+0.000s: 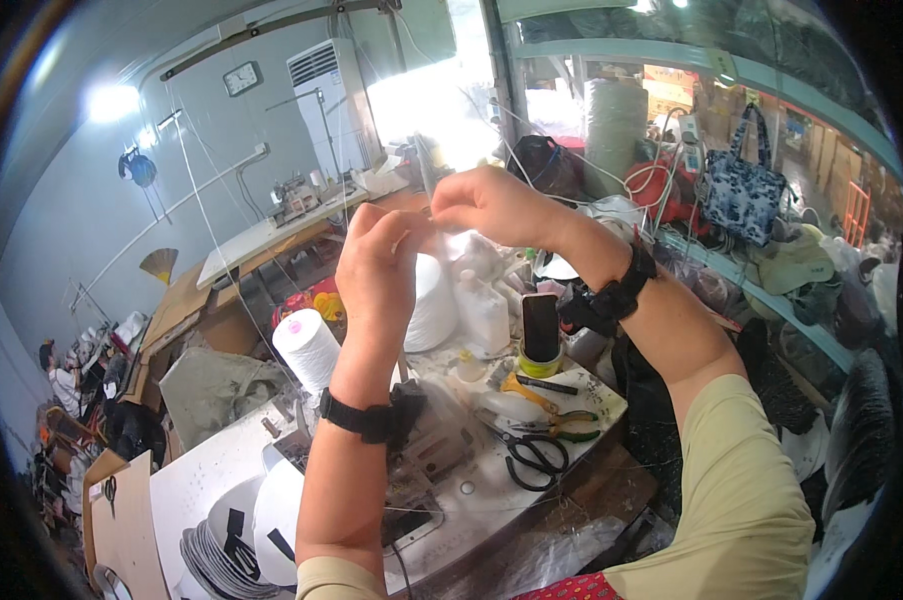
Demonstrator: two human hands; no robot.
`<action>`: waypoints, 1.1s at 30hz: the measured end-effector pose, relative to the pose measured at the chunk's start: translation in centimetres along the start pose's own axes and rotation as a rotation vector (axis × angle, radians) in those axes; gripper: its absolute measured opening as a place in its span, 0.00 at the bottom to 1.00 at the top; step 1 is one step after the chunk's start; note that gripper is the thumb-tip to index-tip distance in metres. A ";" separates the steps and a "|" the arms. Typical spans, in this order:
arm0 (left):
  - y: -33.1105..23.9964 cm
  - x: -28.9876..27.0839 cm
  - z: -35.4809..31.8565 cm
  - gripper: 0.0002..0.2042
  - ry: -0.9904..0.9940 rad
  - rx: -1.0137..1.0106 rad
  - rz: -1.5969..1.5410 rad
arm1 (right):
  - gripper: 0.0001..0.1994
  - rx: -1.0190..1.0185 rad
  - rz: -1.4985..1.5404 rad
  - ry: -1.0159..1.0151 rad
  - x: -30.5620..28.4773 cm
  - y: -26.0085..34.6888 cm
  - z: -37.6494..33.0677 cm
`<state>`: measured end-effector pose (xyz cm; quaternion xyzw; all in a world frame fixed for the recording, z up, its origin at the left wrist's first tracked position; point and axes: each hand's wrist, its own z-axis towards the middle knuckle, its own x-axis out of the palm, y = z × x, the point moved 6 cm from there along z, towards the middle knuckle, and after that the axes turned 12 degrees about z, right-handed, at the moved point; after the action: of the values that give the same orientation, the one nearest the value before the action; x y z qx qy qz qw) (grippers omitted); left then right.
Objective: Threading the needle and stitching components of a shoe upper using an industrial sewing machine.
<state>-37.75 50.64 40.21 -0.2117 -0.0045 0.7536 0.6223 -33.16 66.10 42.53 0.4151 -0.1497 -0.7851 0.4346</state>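
Both my arms are raised over the work table [501, 500], with the fingertips brought close together. My left hand [376, 262] is closed, thumb against bent fingers. My right hand [499, 207] is also closed in a pinch, just right of it. Whatever the fingers hold is too fine or hidden to make out. Below them stand a white thread cone [307, 350], a larger white cone [431, 308] and a whitish plastic bottle [483, 318]. A phone [540, 328] leans upright in a yellow-green holder. Black-handled scissors [536, 462] and pliers [575, 426] lie on the table.
At lower left sits a stack of white, grey-edged round pieces [226, 545]. A machine [436, 440] is partly hidden beside my left forearm. A blue patterned bag [743, 190] hangs at right, above piled goods. Another worktable [271, 235] runs along the back.
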 end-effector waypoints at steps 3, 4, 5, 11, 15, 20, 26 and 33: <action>-0.1 0.1 0.0 0.04 0.033 0.006 0.069 | 0.07 0.026 -0.086 0.035 0.0 0.1 0.0; 0.0 0.1 0.0 0.04 0.025 0.002 0.048 | 0.07 0.009 -0.063 0.011 -0.1 0.2 0.0; 0.2 0.3 0.1 0.04 0.034 -0.011 0.058 | 0.07 0.000 -0.049 -0.030 -0.3 0.3 0.1; 2.4 1.8 0.2 0.06 0.081 -0.313 -0.327 | 0.07 -0.030 0.147 -0.058 -0.2 0.6 0.3; 1.9 1.9 0.2 0.08 0.055 -0.372 -0.603 | 0.08 0.024 0.173 0.025 0.1 0.5 0.3; 1.3 2.3 -0.3 0.12 0.184 -0.637 -0.898 | 0.05 0.099 0.585 -0.063 0.0 -0.1 0.3; 0.6 3.5 -0.8 0.09 0.471 -0.747 -1.045 | 0.05 -0.031 0.669 -0.003 0.1 0.7 0.0; 1.3 3.2 -0.7 0.06 0.308 -0.556 -0.908 | 0.06 -0.074 0.229 0.022 -0.7 1.7 -0.3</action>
<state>-39.17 53.19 38.25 -0.4527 -0.2032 0.3402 0.7988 -31.78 65.73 43.66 0.3874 -0.1623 -0.7309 0.5380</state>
